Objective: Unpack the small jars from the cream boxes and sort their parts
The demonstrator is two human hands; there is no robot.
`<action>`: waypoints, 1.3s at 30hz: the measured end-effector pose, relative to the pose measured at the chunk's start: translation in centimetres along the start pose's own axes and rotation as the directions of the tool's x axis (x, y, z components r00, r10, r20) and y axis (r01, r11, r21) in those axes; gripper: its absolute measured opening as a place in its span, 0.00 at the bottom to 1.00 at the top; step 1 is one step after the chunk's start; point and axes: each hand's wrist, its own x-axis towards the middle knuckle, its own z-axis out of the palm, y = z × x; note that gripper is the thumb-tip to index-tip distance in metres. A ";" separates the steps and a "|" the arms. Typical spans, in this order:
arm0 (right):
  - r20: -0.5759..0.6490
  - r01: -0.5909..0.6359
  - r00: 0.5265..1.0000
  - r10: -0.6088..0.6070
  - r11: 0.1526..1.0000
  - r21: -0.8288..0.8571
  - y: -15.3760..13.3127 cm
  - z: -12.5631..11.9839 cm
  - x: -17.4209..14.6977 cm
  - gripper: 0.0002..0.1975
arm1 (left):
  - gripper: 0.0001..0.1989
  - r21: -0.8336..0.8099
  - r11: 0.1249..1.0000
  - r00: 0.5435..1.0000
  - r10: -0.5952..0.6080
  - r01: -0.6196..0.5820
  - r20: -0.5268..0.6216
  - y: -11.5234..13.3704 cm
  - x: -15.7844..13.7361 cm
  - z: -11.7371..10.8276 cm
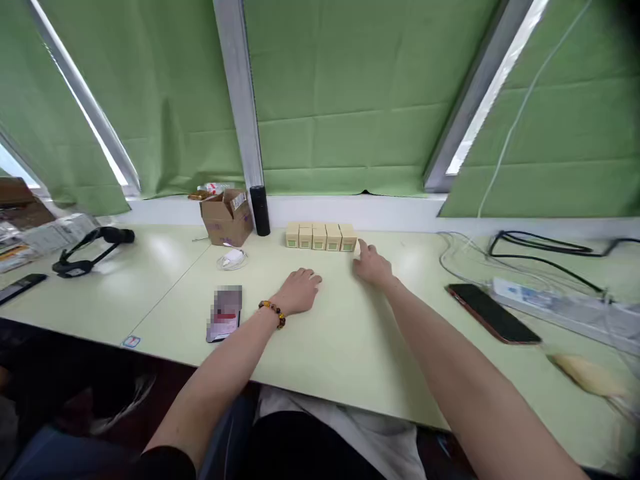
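Several small cream-coloured boxes (319,237) with green labels stand side by side in a row near the back of the table. At the right end of that row is my right hand (373,265), index finger stretched out at or just beside the last box; contact is hard to tell. It holds nothing. My left hand (299,291), with a beaded bracelet (273,312) at the wrist, rests palm down on the tabletop in front of the boxes. Its fingers are loosely spread and nothing is in them.
A phone (225,313) lies left of my left forearm, a coiled white cable (232,259) behind it. Farther back stand an open cardboard box (227,219) and a black cylinder (260,211). Headphones (93,252) lie left; another phone (493,313) and a power strip (565,308) lie right.
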 end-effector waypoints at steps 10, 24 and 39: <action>0.056 -0.109 0.992 0.110 0.994 -0.009 -0.6 -0.3 1.8 0.42 | 0.16 0.023 1.000 0.999 -0.009 0.008 0.032 0.1 0.0 0.1; 0.104 -0.185 0.976 0.191 0.981 -0.061 -2.2 -0.8 3.1 0.46 | 0.16 -0.002 1.000 0.999 -0.017 0.017 0.038 0.2 -0.1 -0.2; -0.094 -0.047 0.995 0.041 0.997 -0.058 -1.6 0.2 3.6 0.19 | 0.16 0.020 1.000 1.000 -0.012 0.012 0.028 0.4 -0.1 -0.5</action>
